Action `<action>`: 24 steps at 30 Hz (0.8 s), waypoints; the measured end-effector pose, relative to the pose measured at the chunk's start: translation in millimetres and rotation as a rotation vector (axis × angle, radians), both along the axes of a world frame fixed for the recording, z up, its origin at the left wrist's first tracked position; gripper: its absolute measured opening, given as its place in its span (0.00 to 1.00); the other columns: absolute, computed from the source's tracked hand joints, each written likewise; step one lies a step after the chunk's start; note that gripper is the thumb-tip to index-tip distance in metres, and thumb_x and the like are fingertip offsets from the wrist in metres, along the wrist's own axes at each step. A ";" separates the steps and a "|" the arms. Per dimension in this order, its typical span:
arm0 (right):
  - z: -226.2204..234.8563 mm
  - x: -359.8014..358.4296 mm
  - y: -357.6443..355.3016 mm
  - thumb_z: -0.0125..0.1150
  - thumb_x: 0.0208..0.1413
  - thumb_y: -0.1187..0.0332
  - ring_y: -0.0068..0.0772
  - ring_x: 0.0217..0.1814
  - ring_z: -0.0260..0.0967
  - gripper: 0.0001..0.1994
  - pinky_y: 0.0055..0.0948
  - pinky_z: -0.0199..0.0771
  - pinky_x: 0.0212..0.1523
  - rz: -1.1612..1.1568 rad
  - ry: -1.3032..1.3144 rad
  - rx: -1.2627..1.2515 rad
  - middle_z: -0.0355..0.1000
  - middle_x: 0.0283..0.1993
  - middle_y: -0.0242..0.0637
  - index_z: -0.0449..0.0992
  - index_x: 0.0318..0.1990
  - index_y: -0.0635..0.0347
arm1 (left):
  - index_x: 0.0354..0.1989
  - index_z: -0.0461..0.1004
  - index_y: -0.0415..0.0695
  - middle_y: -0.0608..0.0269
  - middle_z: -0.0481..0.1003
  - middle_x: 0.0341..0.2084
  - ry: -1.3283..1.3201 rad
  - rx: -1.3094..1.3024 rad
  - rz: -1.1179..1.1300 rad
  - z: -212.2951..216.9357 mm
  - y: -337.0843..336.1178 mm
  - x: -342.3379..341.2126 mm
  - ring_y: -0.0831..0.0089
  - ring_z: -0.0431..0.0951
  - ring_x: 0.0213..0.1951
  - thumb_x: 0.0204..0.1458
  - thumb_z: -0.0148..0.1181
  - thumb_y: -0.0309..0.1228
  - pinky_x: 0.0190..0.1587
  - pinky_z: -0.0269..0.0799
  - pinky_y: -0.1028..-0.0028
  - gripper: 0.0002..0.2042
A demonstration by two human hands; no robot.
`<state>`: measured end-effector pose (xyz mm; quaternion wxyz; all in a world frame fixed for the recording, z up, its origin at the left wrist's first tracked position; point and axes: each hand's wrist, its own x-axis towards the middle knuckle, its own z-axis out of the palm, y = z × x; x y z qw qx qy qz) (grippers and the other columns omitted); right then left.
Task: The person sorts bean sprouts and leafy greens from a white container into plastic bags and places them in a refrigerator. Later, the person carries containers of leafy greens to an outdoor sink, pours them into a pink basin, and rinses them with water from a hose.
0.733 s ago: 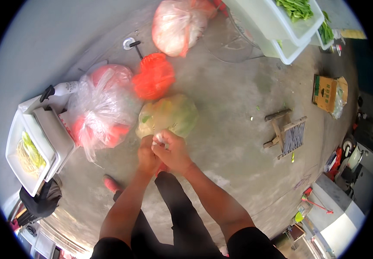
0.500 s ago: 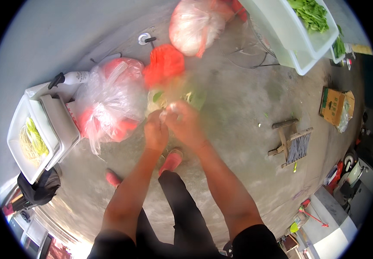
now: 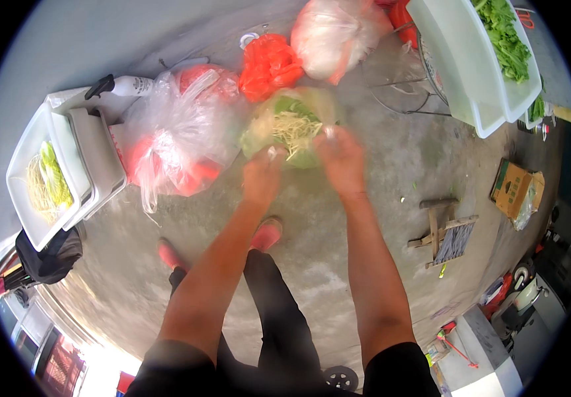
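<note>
A thin, pale green see-through plastic bag (image 3: 326,106) hangs spread in front of me with its mouth wide. Inside lie pale yellow stringy strands (image 3: 293,130), like roots or sprouts, with some green leaf beyond them. My left hand (image 3: 263,173) is closed on the bag's near left edge. At the near right edge, my right hand (image 3: 341,161) grips it too, fingers pinched. Motion smears both hands and the bag somewhat.
Knotted plastic bags (image 3: 178,142) and a red bag (image 3: 269,66) sit left and beyond; a large white bag (image 3: 338,38) is farther off. Stacked tubs (image 3: 50,218) with vegetables stand left, more tubs (image 3: 454,76) upper right. A low wooden stool (image 3: 439,231) and carton (image 3: 512,188) are right.
My hands were together over the bag's gathered top; now they are apart, each on one side. The bag's mouth has spread, showing the strands inside. The view has shifted slightly.
</note>
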<state>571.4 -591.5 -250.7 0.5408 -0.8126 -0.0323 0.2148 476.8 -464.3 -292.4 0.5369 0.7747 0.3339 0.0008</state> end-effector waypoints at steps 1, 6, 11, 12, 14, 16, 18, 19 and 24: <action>-8.2 -5.0 -5.3 0.58 0.40 0.74 0.27 0.40 0.65 0.16 0.24 0.64 0.41 0.008 -0.021 -0.059 0.70 0.37 0.37 0.69 0.41 0.64 | 0.39 0.72 0.43 0.52 0.73 0.34 0.088 -0.048 0.002 3.1 -1.6 3.4 0.60 0.72 0.38 0.51 0.50 0.36 0.41 0.66 0.69 0.12; -21.0 -40.1 -6.0 0.58 0.42 0.72 0.37 0.59 0.56 0.29 0.30 0.54 0.56 -0.019 -0.171 -0.120 0.61 0.54 0.43 0.58 0.56 0.63 | 0.47 0.67 0.44 0.56 0.68 0.45 -0.162 0.046 0.005 4.4 -3.8 -9.3 0.68 0.69 0.46 0.49 0.54 0.33 0.46 0.63 0.73 0.16; -14.6 -120.7 -11.5 0.55 0.48 0.68 0.35 0.61 0.52 0.29 0.34 0.51 0.59 -0.396 0.363 0.285 0.56 0.59 0.42 0.53 0.59 0.61 | 0.52 0.62 0.47 0.53 0.59 0.54 -0.095 0.294 -0.153 57.4 -28.2 -48.8 0.56 0.58 0.56 0.44 0.56 0.33 0.55 0.55 0.60 0.24; -9.6 -139.6 -9.6 0.53 0.50 0.68 0.35 0.61 0.52 0.28 0.35 0.50 0.59 -0.465 0.524 0.401 0.55 0.60 0.42 0.53 0.59 0.61 | 0.51 0.63 0.46 0.53 0.60 0.53 -0.165 0.197 -0.166 66.7 -37.0 -62.3 0.56 0.58 0.56 0.44 0.56 0.33 0.55 0.54 0.60 0.23; 0.3 -172.3 -0.4 0.49 0.52 0.63 0.33 0.61 0.53 0.28 0.34 0.52 0.58 -0.416 0.731 0.596 0.55 0.60 0.40 0.50 0.60 0.59 | 0.49 0.66 0.45 0.53 0.63 0.51 -0.245 0.047 -0.261 77.6 -42.9 -93.4 0.56 0.59 0.56 0.45 0.54 0.34 0.56 0.54 0.59 0.20; 12.3 -205.7 16.4 0.45 0.55 0.58 0.32 0.60 0.53 0.28 0.33 0.53 0.57 -0.352 0.951 0.791 0.55 0.60 0.39 0.48 0.61 0.58 | 0.46 0.68 0.45 0.55 0.67 0.47 -0.248 -0.048 -0.405 66.8 -38.0 -132.0 0.57 0.61 0.54 0.44 0.53 0.35 0.55 0.55 0.58 0.18; 27.0 -233.3 26.7 0.40 0.57 0.53 0.31 0.60 0.54 0.29 0.33 0.55 0.55 -0.332 1.102 0.969 0.55 0.61 0.38 0.46 0.63 0.56 | 0.40 0.71 0.45 0.57 0.69 0.45 -0.154 0.022 -0.346 56.0 -15.2 -159.4 0.60 0.62 0.54 0.45 0.52 0.35 0.53 0.57 0.60 0.14; 45.8 -242.1 40.0 0.41 0.57 0.53 0.31 0.60 0.53 0.29 0.33 0.53 0.56 -0.351 1.133 0.821 0.55 0.60 0.38 0.47 0.62 0.57 | 0.37 0.73 0.46 0.58 0.70 0.44 -0.096 0.056 -0.302 55.7 -4.1 -175.9 0.62 0.63 0.53 0.45 0.52 0.34 0.53 0.58 0.61 0.12; 127.3 -247.7 105.5 0.47 0.53 0.65 0.36 0.60 0.53 0.22 0.35 0.48 0.59 0.182 0.523 0.299 0.58 0.58 0.40 0.59 0.55 0.64 | 0.29 0.70 0.45 0.59 0.70 0.35 0.598 0.187 -0.429 79.4 40.4 -226.9 0.72 0.69 0.44 0.48 0.48 0.34 0.43 0.65 0.72 0.07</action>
